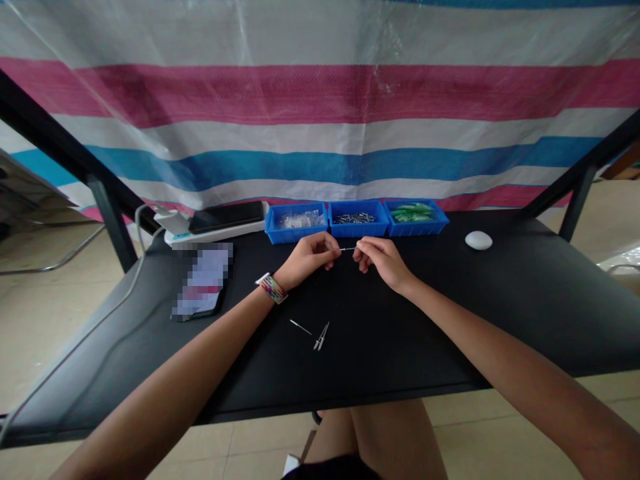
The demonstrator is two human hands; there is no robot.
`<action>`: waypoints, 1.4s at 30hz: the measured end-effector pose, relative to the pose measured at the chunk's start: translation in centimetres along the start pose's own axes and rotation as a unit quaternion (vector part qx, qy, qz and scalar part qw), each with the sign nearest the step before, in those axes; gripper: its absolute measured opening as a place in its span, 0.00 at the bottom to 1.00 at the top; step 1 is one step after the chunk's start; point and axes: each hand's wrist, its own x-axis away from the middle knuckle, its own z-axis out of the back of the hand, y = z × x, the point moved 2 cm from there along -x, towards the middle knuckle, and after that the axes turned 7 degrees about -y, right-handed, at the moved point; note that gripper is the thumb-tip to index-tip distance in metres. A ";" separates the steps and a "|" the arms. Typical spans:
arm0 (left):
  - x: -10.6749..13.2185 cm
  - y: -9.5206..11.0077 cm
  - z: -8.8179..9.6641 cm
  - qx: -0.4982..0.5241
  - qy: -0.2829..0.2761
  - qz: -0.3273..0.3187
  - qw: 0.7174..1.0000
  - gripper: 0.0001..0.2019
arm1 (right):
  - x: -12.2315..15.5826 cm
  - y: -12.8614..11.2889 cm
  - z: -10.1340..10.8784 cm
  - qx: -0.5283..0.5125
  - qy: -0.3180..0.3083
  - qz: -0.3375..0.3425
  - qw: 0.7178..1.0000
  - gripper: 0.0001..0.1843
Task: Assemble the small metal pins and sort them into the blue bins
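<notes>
My left hand [316, 255] pinches one end of a thin silver metal pin [349, 249] between thumb and fingertips. From the other side, my right hand [376, 257] grips the pin's opposite end, so it lies level between both hands, just in front of the blue bins. The fingertips hide its ends. On the black table below the hands lie several similar pins: a single pin [301, 327] and, beside it, a close group of pins [321, 337], each with a thicker silver end and a thin shaft. A woven multicoloured band circles my left wrist.
Along the back stand a blue bin of clear plastic pieces [269, 225], a blue bin of metal parts [357, 231] and a blue bin of green items [417, 229]. A power strip [220, 235], a phone [205, 280] and a cable are left. A white mouse [479, 240] is right.
</notes>
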 end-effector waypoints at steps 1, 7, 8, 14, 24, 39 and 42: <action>0.0 0.0 0.0 0.001 0.000 0.001 1.000 0.12 | 0.0 0.1 0.0 0.001 0.002 -0.002 1.000 0.20; -0.1 -0.5 0.2 0.007 0.001 0.001 1.000 0.14 | 0.0 0.1 0.0 0.021 0.006 0.005 1.000 0.17; -0.1 -0.5 0.2 0.011 0.002 0.001 1.000 0.15 | 0.0 0.1 0.1 0.022 0.007 0.006 1.000 0.16; -0.1 -0.9 0.2 0.047 0.011 0.009 0.999 0.13 | 0.1 -0.4 -0.1 0.020 0.011 0.006 1.000 0.14; 0.0 -0.5 0.2 0.004 -0.002 0.013 1.000 0.13 | 0.0 0.3 -0.1 0.002 0.025 0.020 1.000 0.14; -0.1 -0.5 0.0 0.004 0.004 0.000 1.000 0.15 | 0.2 -0.3 -0.1 0.007 0.062 0.043 0.997 0.11; -0.1 -0.5 0.0 0.022 0.003 0.003 1.000 0.15 | 0.1 -0.5 0.4 0.034 0.085 0.056 0.994 0.10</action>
